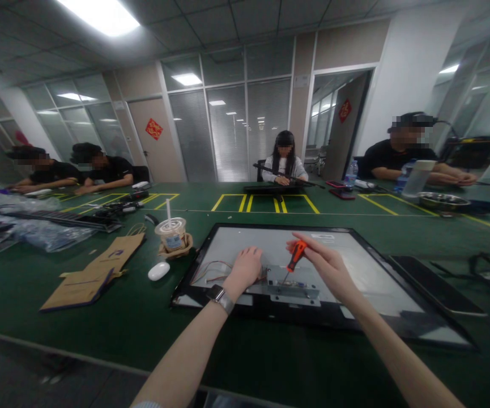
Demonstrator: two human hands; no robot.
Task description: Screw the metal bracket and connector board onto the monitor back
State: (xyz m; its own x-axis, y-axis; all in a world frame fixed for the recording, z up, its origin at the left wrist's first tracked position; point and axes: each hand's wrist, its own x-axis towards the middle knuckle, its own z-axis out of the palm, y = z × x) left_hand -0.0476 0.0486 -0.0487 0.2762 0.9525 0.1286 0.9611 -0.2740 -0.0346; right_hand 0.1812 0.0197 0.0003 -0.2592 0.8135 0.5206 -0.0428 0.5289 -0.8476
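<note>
My right hand (324,262) grips an orange and black screwdriver (298,256), its shaft slanting down and left. The tip meets a metal bracket (291,290) that carries a small board with connectors, though the exact contact point is too small to make out. Bracket and board sit at the near edge of a large flat display panel (346,241), grey-backed with a black frame, lying on the table. Left of the bracket, my left hand (245,269) rests on the panel, fingers stretched forward, a watch on its wrist. Thin wires (213,271) run along the panel beside it.
On the green table (143,334), a lidded drink cup (171,233), a white mouse (158,271) and a brown paper bag (100,266) lie to the left. A dark phone-like slab (438,283) lies by the panel's right edge. Several people sit across the table.
</note>
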